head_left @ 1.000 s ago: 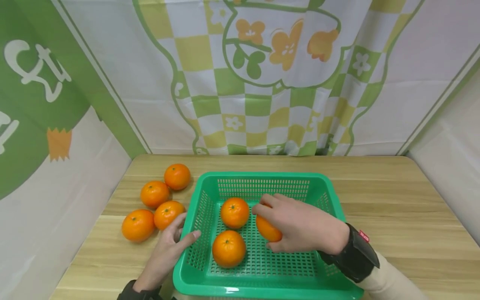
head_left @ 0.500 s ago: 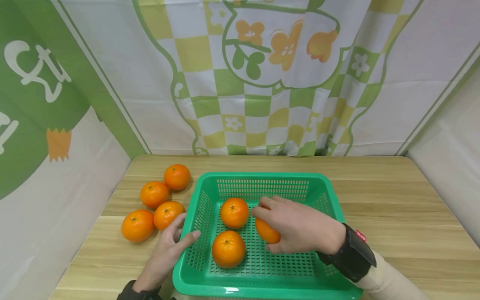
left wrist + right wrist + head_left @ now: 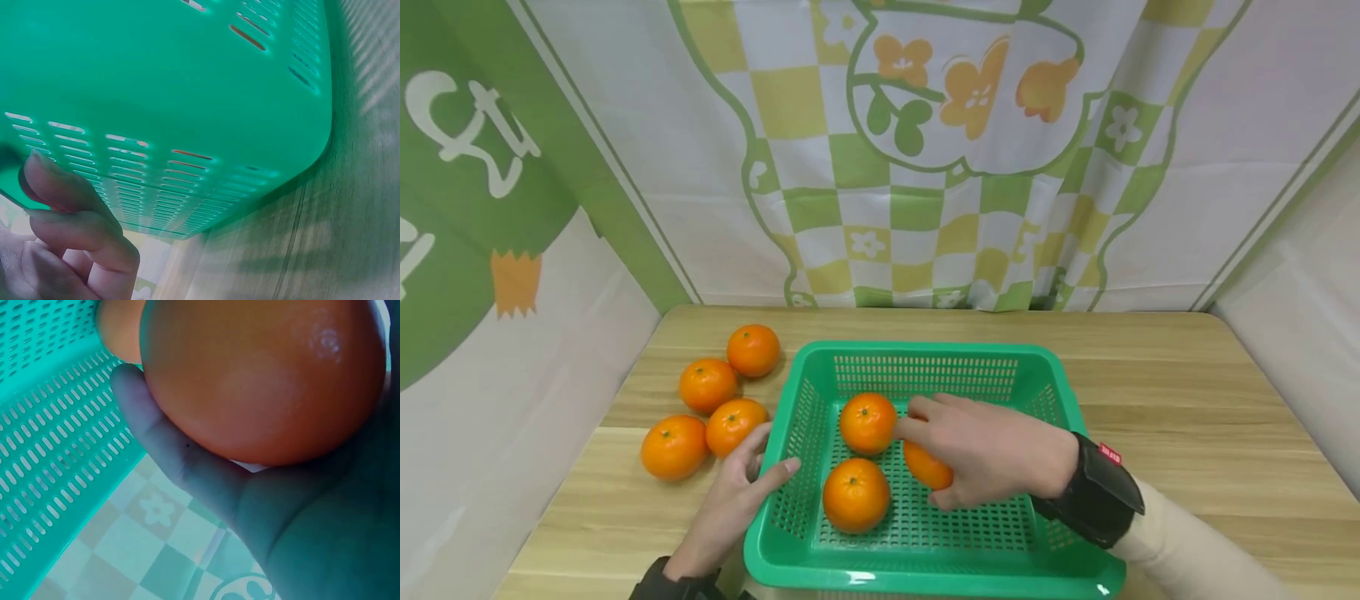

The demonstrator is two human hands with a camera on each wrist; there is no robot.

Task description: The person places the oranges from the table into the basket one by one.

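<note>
From the head camera I see my right hand (image 3: 992,454) curled around an orange (image 3: 927,466) inside the green basket (image 3: 925,575); the right wrist view shows the fruit seated in my palm. My left hand (image 3: 730,500), fingers seemingly relaxed, rests against the basket's 9 o'clock wall, which fills the left wrist view. The inside stays free toward 3 o'clock.

Right hand (image 3: 992,454) with its held orange (image 3: 927,467) has slid a bit left inside the green basket (image 3: 925,575), toward the basket's back-left orange (image 3: 867,423). Fingers (image 3: 917,429) were just short of that orange a second ago; now the fingertips sit right against it, touching or nearly so. Held orange shows less than before, more covered by the hand. Wrist and black strap (image 3: 1101,500) moved left with it, further in over the basket's right wall. Whole scene sits very slightly higher from a small head shift.
</note>
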